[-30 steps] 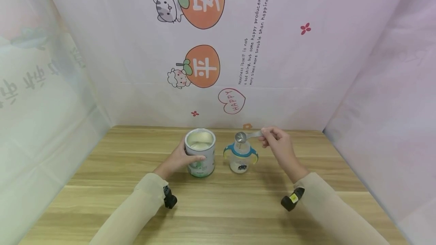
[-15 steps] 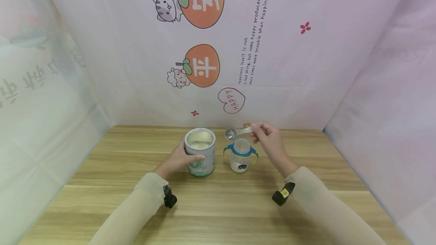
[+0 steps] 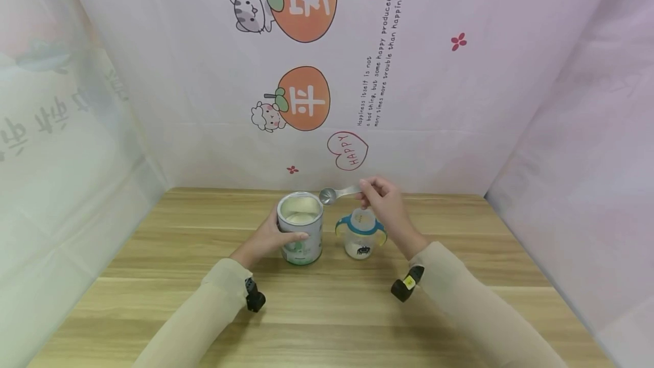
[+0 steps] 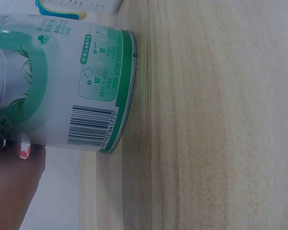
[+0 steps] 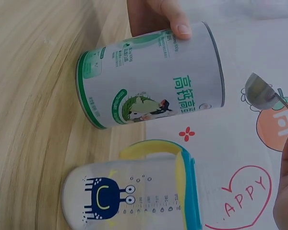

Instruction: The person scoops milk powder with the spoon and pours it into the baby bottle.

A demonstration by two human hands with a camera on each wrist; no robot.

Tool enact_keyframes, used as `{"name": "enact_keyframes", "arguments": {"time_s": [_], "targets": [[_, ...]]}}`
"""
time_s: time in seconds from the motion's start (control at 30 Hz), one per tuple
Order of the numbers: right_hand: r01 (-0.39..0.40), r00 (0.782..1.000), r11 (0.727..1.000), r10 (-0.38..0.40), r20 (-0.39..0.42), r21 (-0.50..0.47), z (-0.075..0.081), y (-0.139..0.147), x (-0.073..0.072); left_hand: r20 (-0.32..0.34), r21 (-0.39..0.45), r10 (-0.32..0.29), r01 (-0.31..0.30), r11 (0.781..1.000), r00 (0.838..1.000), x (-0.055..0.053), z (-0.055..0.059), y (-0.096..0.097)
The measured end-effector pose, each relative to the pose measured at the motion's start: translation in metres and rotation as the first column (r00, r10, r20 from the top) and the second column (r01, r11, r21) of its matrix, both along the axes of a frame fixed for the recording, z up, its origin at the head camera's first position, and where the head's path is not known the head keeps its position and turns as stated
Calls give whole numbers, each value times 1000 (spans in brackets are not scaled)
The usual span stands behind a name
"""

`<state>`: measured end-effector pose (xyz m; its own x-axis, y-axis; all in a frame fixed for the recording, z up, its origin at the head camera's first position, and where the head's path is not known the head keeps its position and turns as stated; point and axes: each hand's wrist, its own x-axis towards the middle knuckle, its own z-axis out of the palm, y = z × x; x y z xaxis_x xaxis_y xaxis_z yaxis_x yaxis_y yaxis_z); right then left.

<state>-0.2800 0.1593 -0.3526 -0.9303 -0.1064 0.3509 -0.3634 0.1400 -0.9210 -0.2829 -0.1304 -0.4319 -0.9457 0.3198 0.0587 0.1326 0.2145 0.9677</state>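
My left hand grips an open milk powder can, white and green, from its left side, the thumb across the front. Pale powder shows inside the can. My right hand pinches the handle of a metal measuring spoon; the spoon's bowl is just right of the can's rim and higher than it in the right wrist view. To the right of the can, an uncapped baby bottle with a blue collar and two yellow-and-blue handles stands upright, something whitish low inside. A crab-like face is printed on it.
All of this stands on a wooden table, near its back edge. A printed cloth hangs right behind that edge, and more cloth rises along both sides. Each wrist carries a small black camera.
My right hand has carried the measuring spoon leftward, from over the bottle's mouth to beside the can's rim. The left hand, the can and the bottle have stayed put.
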Motion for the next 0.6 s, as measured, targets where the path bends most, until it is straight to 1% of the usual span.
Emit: {"name": "enact_keyframes", "arguments": {"time_s": [0.17,0.37,0.6], "targets": [[-10,1000,1000,10,3,28,0,-9,-2,8,-2,-2,2,1000,1000,-1,-1,0],[-25,1000,998,26,-10,62,1,-19,-4,-1,0,-6,6,1000,1000,-1,-1,0],[-33,999,994,33,-2,105,2,-29,-6,-1,-8,-2,2,1000,1000,-1,-1,0]]}}
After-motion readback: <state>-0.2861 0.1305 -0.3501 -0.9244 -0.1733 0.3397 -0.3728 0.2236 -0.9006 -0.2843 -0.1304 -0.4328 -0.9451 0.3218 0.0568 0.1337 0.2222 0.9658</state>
